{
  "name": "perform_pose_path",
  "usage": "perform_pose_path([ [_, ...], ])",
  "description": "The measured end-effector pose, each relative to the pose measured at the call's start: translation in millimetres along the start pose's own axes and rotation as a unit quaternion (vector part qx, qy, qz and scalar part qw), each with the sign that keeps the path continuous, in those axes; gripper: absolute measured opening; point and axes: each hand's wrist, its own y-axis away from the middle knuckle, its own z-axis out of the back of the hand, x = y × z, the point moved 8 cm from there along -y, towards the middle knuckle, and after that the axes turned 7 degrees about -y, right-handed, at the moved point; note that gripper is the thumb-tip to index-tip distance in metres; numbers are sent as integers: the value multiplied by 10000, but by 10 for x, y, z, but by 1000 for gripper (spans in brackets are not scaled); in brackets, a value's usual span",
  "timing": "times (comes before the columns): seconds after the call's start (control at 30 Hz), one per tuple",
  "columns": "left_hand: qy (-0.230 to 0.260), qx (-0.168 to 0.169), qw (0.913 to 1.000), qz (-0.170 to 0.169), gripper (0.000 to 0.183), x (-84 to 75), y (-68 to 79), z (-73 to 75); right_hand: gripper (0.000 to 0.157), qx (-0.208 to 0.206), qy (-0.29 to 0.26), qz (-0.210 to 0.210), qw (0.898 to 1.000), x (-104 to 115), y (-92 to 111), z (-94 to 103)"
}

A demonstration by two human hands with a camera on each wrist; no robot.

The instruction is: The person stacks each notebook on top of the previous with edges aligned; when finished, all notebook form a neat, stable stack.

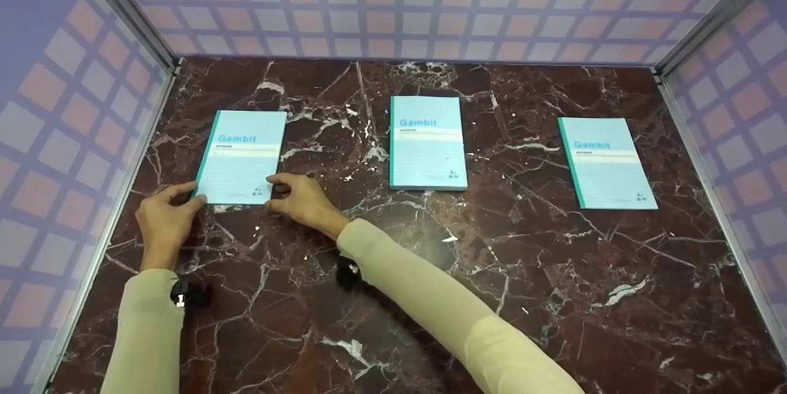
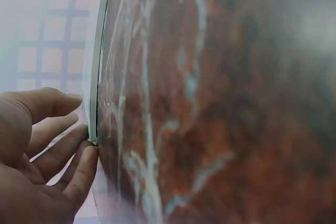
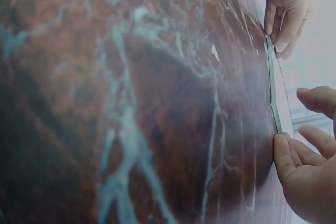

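Observation:
A light-blue Gambit notebook (image 1: pixel 243 160) with a green spine lies on the dark marbled table at the left. My left hand (image 1: pixel 165 217) is at its lower left corner, fingertips along the spine and the thumb tip overlapping the corner. At the lower right side, my right hand (image 1: pixel 306 200) touches the edge with fingertips, thumb and forefinger spread apart. Seen edge-on in the left wrist view, the notebook (image 2: pixel 95 77) is thin and the left fingers meet its end. In the right wrist view, the right fingertips (image 3: pixel 282 145) meet the notebook edge.
A second Gambit notebook (image 1: pixel 427 143), with a thick edge showing, lies at the middle of the table. Another notebook (image 1: pixel 609 163) lies at the right. Low panels with a checked pattern (image 1: pixel 418 19) wall in the back and both sides.

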Motion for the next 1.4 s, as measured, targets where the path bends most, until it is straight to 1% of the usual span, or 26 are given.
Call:
perform_pose_path([
  [0.03,-36,-6,10000,-5,42,-7,-7,6,49,-5,3,8,10000,0,0,0],
  [0.1,-6,19,10000,94,42,-1,-16,15,48,3,0,18,10000,-5,3,-4],
  [0.17,154,59,9993,329,41,24,-22,17,47,-1,-35,-3,10000,-15,11,-3],
  [0.27,509,112,9953,813,40,80,-26,12,47,-21,-171,-11,9999,-26,23,7],
  [0.33,891,133,9897,1116,38,121,-28,4,46,-43,-294,3,9996,-30,25,16],
  [0.37,1191,154,9849,1243,36,138,-26,-2,46,-50,-353,12,9994,-35,25,20],
  [0.4,1569,183,9782,1346,35,150,-21,-9,45,-50,-415,29,9991,-39,24,23],
  [0.43,1967,199,9695,1445,34,162,-16,-15,45,-58,-477,41,9988,-44,23,26],
  [0.47,2458,212,9570,1528,32,168,-11,-23,44,-70,-532,45,9985,-50,21,29],
  [0.53,3462,251,9242,1593,30,159,-1,-40,44,-113,-648,34,9978,-61,21,41],
  [0.57,3853,273,9085,1597,29,144,5,-47,44,-140,-705,28,9974,-68,22,48],
  [0.6,4139,312,8960,1575,29,126,9,-53,44,-172,-759,13,9970,-72,25,56],
  [0.67,4570,395,8757,1508,27,88,16,-60,44,-259,-863,-27,9959,-81,32,76],
  [0.7,4676,436,8705,1475,25,73,23,-62,44,-292,-918,-41,9953,-86,36,87],
  [0.77,4815,493,8631,1443,23,53,37,-58,43,-351,-983,-32,9945,-93,40,110],
  [0.8,4925,517,8568,1439,22,45,43,-57,43,-386,-998,-10,9943,-97,39,123],
  [0.93,5413,656,8263,1415,20,8,71,-60,38,-561,-972,157,9936,-106,22,187],
  [0.97,5506,683,8200,1406,20,-2,79,-59,37,-596,-966,182,9934,-109,19,199],
  [1.03,5706,746,8055,1418,19,-21,94,-71,36,-663,-982,169,9928,-123,20,221],
  [1.1,5843,791,7946,1449,18,-32,109,-93,35,-685,-1106,99,9915,-144,25,232],
  [1.2,5924,807,7879,1474,17,-36,127,-123,36,-604,-1388,-14,9885,-164,30,224],
  [1.23,5927,821,7877,1465,17,-35,132,-129,36,-580,-1500,-40,9870,-166,26,222],
  [1.3,5876,815,7925,1416,18,-24,135,-127,36,-538,-1603,-47,9856,-158,13,224],
  [1.33,5831,822,7964,1377,19,-21,137,-121,35,-523,-1576,-33,9861,-150,6,229],
  [1.4,5784,852,8013,1273,21,-20,133,-111,33,-541,-1445,25,9880,-128,-8,251],
])
